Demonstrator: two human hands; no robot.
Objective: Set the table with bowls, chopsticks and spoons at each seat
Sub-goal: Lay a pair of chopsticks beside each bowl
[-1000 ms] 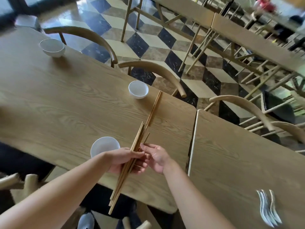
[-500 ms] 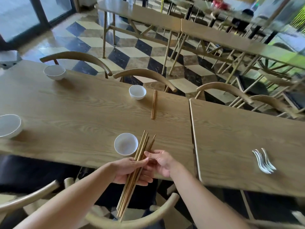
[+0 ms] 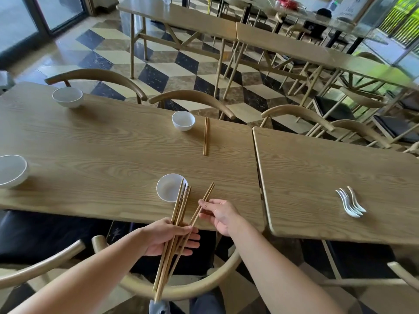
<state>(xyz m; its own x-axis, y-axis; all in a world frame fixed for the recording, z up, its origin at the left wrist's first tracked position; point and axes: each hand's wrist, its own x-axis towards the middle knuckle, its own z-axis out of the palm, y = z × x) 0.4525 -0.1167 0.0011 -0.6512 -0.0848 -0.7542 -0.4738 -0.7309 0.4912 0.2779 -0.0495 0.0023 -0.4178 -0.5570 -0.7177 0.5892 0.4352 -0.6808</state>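
My left hand [image 3: 169, 237] grips a bundle of several wooden chopsticks [image 3: 174, 223] at the table's near edge, tips over a white bowl [image 3: 169, 186]. My right hand [image 3: 218, 214] pinches a pair of chopsticks [image 3: 205, 199] fanned out to the right of the bundle. Another pair of chopsticks [image 3: 205, 138] lies flat next to a far white bowl [image 3: 183, 120]. Two more bowls sit at the far left [image 3: 67, 97] and the left edge [image 3: 11, 169]. A few white spoons [image 3: 350, 202] lie on the right-hand table [image 3: 317, 168].
The long wooden table [image 3: 102, 152] butts against the right one with a narrow gap. Curved-back wooden chairs [image 3: 192, 99] line the far side and one chair [image 3: 181, 288] stands below my hands. More tables and chairs fill the room behind, on a chequered floor.
My right hand has drawn a pair of chopsticks away from the bundle to the right. The view has pulled back and steadied, showing the left bowl and spoons more fully.
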